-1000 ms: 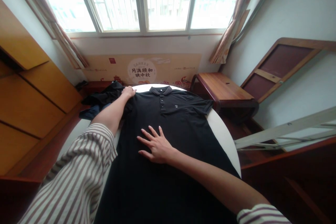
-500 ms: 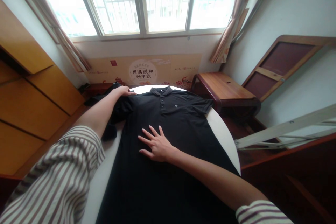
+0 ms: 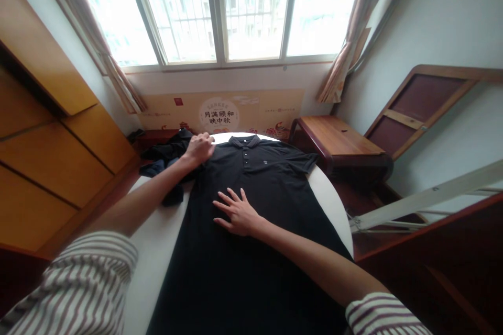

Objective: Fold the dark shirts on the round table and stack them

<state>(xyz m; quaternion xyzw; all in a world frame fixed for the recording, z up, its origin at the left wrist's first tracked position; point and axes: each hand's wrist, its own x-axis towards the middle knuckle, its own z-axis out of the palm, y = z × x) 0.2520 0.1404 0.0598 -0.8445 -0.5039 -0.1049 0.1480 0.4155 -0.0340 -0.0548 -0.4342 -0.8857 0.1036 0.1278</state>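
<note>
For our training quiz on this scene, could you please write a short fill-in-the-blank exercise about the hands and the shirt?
1. The right hand lies flat, fingers spread, on the ____ polo shirt.
2. The left hand grips the shirt at its left ____.
3. The shirt lies spread on a round ____ table.

Missing words: black; shoulder; white

A round white table holds the clothes. A black polo shirt lies flat on it, front side up, with the collar at the far end by the window. The shirt covers most of the table top. White table shows on the left and on the right of it. More dark clothes lie bunched up at the far left edge.
</note>
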